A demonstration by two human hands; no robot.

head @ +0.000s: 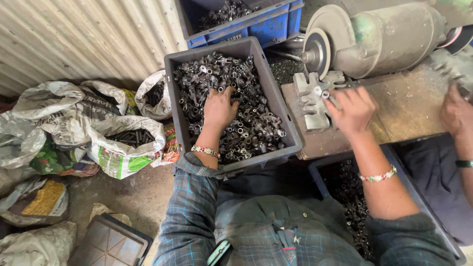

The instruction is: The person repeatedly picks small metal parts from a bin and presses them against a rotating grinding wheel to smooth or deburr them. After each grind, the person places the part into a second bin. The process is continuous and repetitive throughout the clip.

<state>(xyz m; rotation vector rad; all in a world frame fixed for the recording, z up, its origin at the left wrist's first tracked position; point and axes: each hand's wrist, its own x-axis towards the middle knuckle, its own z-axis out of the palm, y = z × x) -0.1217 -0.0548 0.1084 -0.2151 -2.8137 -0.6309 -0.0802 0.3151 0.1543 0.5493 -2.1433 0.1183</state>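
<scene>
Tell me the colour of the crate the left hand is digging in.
Dark grey crate, seen in the head view.

The left hand's (219,109) fingertips are buried among metal parts (246,125). The right hand (351,109) is motion-blurred, its small piece (325,93) indistinct. At right frame edge, another person's hand (457,113) is cut off.
</scene>
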